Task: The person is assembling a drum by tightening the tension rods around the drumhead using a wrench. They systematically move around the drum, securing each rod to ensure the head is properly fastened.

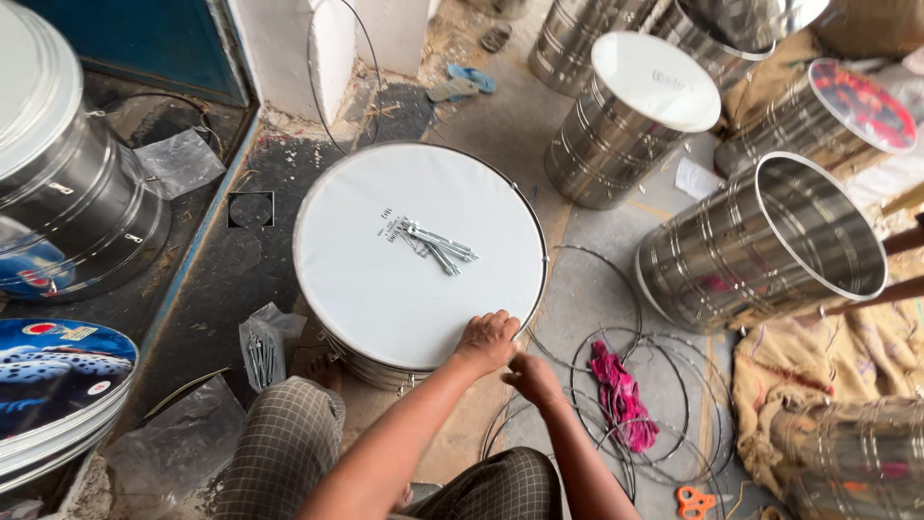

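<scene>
A steel drum with a white round head [385, 289] stands upright in front of me. A few metal rods [439, 247] lie bundled in the middle of the head. My left hand [488, 340] rests on the near right rim of the drum, fingers curled over the edge. My right hand [530, 377] is just below it at the drum's side, fingers closed; I cannot tell what it pinches. My knees in checked cloth show at the bottom.
Wire rings [664, 404] and a pink rag [619, 393] lie on the floor to the right, orange scissors [694, 502] nearby. Several steel drum shells [770, 241] stand or lie at right and back. A bag of rods [265, 347] sits left of the drum.
</scene>
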